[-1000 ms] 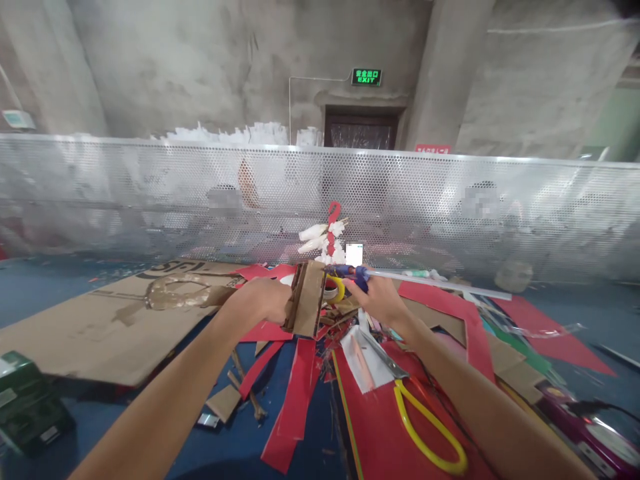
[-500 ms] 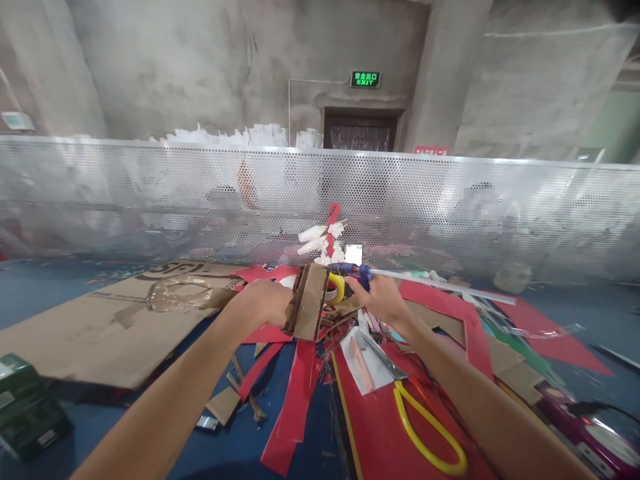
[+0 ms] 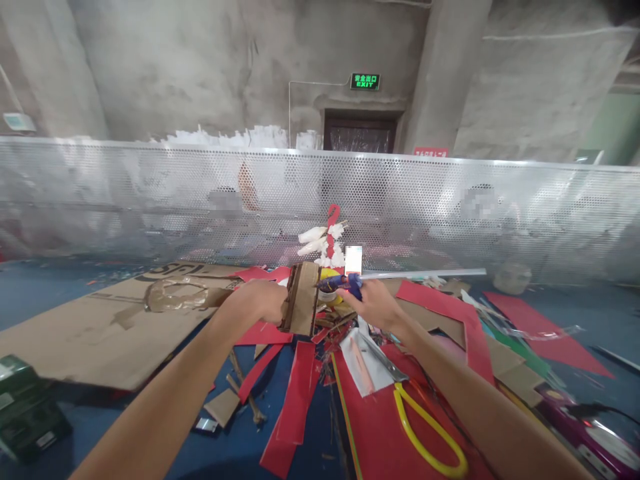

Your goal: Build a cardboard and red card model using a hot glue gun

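Observation:
My left hand [image 3: 256,302] is closed around a folded piece of brown cardboard [image 3: 302,299], held upright above the cluttered table. My right hand [image 3: 371,305] grips a blue glue gun [image 3: 341,283] with a long white glue stick [image 3: 425,273] trailing out to the right. The gun's nozzle points left and meets the cardboard's right edge. A yellow tape roll [image 3: 331,294] shows just behind the gun.
Yellow-handled scissors [image 3: 419,417] lie on red paper [image 3: 385,427] near my right forearm. A big flat cardboard sheet [image 3: 95,327] covers the left of the blue table. Red strips and scraps litter the middle. A perforated metal screen [image 3: 450,200] runs across the back. A green box [image 3: 25,407] sits at lower left.
My right hand has brought the glue gun left and slightly lower, up to the cardboard's edge, and the glue stick now lies nearly level. The left hand holds the cardboard almost still.

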A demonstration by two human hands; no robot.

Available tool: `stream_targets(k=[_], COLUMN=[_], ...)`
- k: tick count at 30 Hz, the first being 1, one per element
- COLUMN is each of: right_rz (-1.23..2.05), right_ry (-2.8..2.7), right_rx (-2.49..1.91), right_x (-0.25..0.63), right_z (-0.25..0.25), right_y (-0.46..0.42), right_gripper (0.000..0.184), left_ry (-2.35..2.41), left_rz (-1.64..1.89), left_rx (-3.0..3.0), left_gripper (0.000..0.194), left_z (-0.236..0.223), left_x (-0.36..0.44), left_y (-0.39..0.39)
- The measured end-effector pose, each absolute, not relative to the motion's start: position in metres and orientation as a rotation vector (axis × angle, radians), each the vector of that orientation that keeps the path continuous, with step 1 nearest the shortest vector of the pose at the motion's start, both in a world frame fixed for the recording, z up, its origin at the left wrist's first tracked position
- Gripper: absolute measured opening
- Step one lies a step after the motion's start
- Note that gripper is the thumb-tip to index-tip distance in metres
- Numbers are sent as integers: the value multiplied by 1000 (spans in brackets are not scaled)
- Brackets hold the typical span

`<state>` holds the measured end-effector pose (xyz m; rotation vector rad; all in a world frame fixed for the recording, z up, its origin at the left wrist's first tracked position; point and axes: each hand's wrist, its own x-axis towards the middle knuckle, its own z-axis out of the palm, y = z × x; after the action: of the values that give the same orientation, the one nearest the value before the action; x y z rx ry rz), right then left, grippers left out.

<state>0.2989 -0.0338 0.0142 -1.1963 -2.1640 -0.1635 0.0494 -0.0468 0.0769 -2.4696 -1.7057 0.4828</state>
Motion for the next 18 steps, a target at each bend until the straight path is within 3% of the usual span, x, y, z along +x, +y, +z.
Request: stream_targets(k=[10,18], right_rz=[60,-101], right_ry=[-2082,-1929], right_rx=[-1076,-1239], right_x=[304,310], right_z=[16,16], right_y=[-34,-26], right_gripper=[36,44], left_ry=[-1752,-1743], left_rz=[569,509], left_rx=[-2413,-2446], left_gripper=[42,40], left_z=[82,78], left_x=[52,55], left_y=[-50,-53])
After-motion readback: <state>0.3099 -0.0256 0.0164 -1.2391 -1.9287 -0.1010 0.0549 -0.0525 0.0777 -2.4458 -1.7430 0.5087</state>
